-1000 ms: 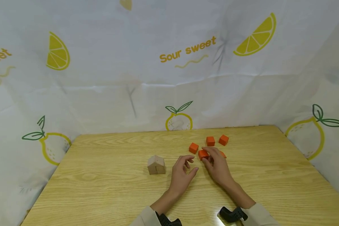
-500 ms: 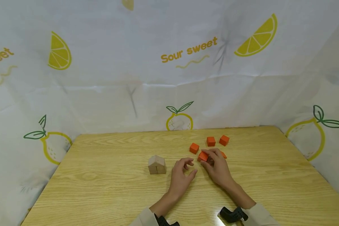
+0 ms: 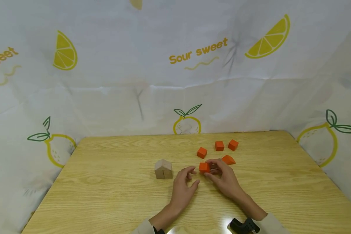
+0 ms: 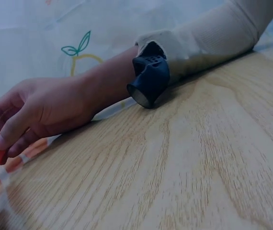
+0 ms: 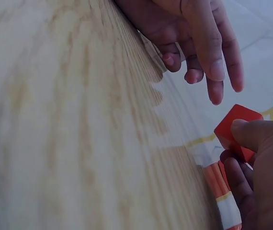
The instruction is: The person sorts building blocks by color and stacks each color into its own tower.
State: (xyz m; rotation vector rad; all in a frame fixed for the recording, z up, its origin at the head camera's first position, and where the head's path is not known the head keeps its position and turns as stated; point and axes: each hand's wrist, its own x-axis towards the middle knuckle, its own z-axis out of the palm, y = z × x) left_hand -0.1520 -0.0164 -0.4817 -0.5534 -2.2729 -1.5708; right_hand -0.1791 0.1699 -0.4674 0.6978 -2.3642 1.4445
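In the head view, my right hand (image 3: 224, 178) pinches an orange cube (image 3: 204, 167) between thumb and fingers. The right wrist view shows the thumb flat against one face of this cube (image 5: 237, 128). My left hand (image 3: 183, 188) is just left of it, fingers loosely bent and holding nothing, its fingertips apart from the cube. An orange triangular block (image 3: 228, 160) lies behind the right hand. Left of the left hand stands a small house shape of plain wooden blocks (image 3: 163, 169), with a peaked top and a seam down its front.
Three more orange cubes lie farther back: one (image 3: 202, 152) nearest the held cube, another (image 3: 219, 146) behind it, and one (image 3: 233, 145) to the right. The wooden table (image 3: 111, 195) ends at a white lemon-print sheet (image 3: 120, 107).
My right hand has drawn the orange cube leftward and nearer to me, uncovering the triangular block. The left hand has shifted slightly left and nearer to me.
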